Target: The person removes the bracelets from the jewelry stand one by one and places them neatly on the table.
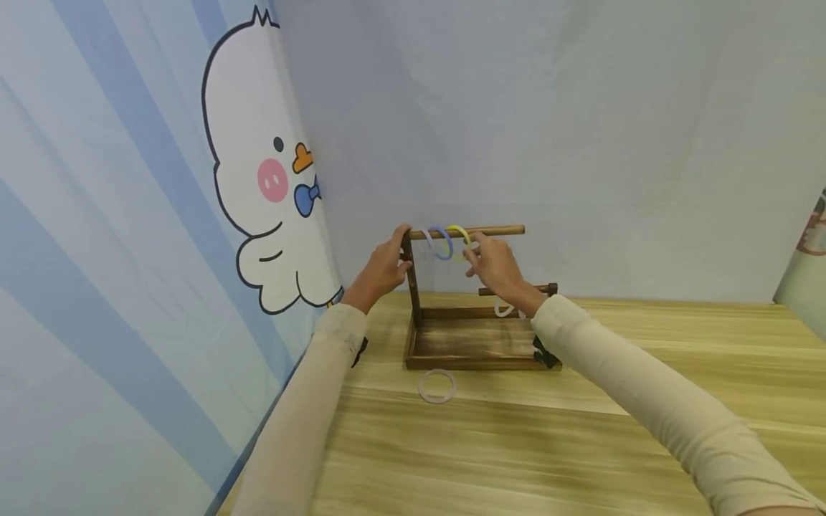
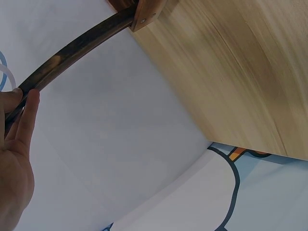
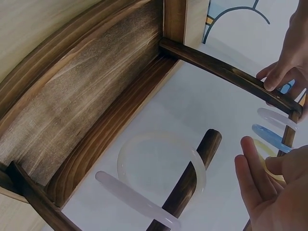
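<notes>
A brown wooden stand has an upright post (image 1: pixel 415 290) with a long top rod (image 1: pixel 500 231). My left hand (image 1: pixel 383 269) grips the upper end of the post, thumb and fingers on either side in the left wrist view. On the top rod hang a pale lilac ring (image 3: pixel 276 117), a blue ring (image 1: pixel 451 247) and a yellow ring (image 1: pixel 459 228), from the post outward. With thumb and fingers, my right hand (image 1: pixel 497 265) pinches the yellow ring; part of that ring is hidden behind the thumb in the right wrist view.
Below is the stand's shallow tray (image 1: pixel 477 364). A shorter rod (image 1: pixel 510 290) at its right carries a whitish ring (image 3: pixel 121 163) and a pale pinkish ring (image 3: pixel 134 201). Another pale ring (image 1: pixel 437 400) lies on the wooden table (image 1: pixel 581 459) before the tray. Curtains (image 1: pixel 548 129) stand behind and left.
</notes>
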`<state>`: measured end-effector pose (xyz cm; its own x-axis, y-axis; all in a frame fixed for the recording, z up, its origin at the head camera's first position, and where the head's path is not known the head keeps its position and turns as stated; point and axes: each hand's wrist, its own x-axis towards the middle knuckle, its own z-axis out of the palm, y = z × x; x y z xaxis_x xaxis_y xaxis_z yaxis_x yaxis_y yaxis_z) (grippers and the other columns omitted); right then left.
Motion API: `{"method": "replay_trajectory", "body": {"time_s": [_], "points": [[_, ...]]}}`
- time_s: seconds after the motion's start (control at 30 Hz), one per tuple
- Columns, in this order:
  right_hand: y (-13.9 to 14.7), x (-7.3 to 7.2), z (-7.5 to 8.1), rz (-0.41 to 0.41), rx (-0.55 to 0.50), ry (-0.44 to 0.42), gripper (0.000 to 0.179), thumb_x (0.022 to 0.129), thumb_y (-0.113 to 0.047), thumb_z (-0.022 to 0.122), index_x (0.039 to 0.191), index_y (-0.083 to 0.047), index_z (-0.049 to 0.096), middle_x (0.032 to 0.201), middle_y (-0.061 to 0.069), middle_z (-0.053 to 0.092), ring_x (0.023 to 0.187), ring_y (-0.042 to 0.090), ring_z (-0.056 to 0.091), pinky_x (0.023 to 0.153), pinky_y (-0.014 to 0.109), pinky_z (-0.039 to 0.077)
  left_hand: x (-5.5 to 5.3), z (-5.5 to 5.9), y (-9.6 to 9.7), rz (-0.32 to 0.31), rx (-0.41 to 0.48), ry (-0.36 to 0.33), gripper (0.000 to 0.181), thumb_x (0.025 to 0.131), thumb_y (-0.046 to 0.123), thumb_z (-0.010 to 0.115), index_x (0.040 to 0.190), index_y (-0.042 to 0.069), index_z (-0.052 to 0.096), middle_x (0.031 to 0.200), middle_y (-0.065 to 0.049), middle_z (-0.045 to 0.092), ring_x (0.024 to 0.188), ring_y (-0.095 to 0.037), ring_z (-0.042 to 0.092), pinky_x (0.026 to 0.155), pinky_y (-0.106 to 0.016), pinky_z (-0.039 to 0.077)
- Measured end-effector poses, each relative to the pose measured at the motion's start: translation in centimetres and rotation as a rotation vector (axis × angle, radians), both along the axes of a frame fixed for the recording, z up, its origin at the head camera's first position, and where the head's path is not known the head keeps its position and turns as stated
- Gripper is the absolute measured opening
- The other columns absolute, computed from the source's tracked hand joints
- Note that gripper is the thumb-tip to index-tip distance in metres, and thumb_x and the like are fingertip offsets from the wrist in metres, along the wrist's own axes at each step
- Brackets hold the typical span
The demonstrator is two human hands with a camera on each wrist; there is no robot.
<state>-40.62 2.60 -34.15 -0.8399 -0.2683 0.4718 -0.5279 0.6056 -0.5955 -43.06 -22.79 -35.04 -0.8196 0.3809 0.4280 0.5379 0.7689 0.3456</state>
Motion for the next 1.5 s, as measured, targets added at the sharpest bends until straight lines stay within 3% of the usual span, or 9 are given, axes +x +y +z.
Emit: {"method": "replay_trajectory", "body": {"time_s": [0.5, 0.83, 1.0, 1.27, 1.5], "points": [[0.6, 0.4, 0.7, 0.008, 0.015, -0.068, 0.033, 0.108, -0.008, 0.056, 0.137, 0.006, 0.060, 0.114, 0.026, 0.073, 0.072, 0.026, 0.078, 0.041, 0.023, 0.050, -0.1, -0.3, 0.2, -0.011, 0.012, 0.002, 0.069, 0.101, -0.001, 0.064, 0.157, 0.005, 0.025, 0.126, -0.026, 0.064, 0.112, -0.038, 0.070, 0.089, -0.045, 0.062], [1.2, 0.5, 0.6, 0.001, -0.025, -0.107, 0.036, 0.107, -0.008, 0.056, 0.140, 0.006, 0.059, 0.114, 0.026, 0.074, 0.075, 0.030, 0.078, 0.059, 0.031, 0.063, 0.0, -0.5, 0.2, -0.009, 0.017, 0.005, 0.070, 0.101, -0.002, 0.065, 0.158, 0.006, 0.025, 0.126, -0.026, 0.064, 0.111, -0.038, 0.069, 0.088, -0.045, 0.062], [2.0, 0.6, 0.8, -0.006, -0.031, -0.110, 0.036, 0.107, -0.004, 0.056, 0.140, 0.007, 0.058, 0.113, 0.028, 0.073, 0.076, 0.031, 0.078, 0.060, 0.033, 0.064, 0.0, -0.5, 0.0, -0.005, 0.005, 0.003, 0.070, 0.102, 0.000, 0.064, 0.159, 0.006, 0.023, 0.125, -0.025, 0.064, 0.112, -0.037, 0.069, 0.089, -0.045, 0.061], [3.4, 0.5, 1.0, -0.036, 0.001, -0.113, 0.035, 0.107, -0.006, 0.055, 0.139, 0.008, 0.059, 0.112, 0.027, 0.074, 0.071, 0.025, 0.078, 0.052, 0.030, 0.060, 0.1, -0.3, -0.1, -0.002, 0.007, 0.006, 0.071, 0.101, -0.001, 0.065, 0.159, 0.006, 0.023, 0.126, -0.025, 0.063, 0.112, -0.038, 0.069, 0.089, -0.045, 0.061], [4.7, 0.8, 1.3, -0.037, -0.010, -0.143, 0.035, 0.107, -0.006, 0.055, 0.138, 0.008, 0.059, 0.112, 0.027, 0.074, 0.073, 0.027, 0.078, 0.049, 0.024, 0.057, 0.0, -0.2, 0.1, -0.010, 0.010, 0.007, 0.071, 0.101, -0.001, 0.065, 0.159, 0.005, 0.024, 0.128, -0.025, 0.062, 0.112, -0.038, 0.069, 0.090, -0.046, 0.061]]}}
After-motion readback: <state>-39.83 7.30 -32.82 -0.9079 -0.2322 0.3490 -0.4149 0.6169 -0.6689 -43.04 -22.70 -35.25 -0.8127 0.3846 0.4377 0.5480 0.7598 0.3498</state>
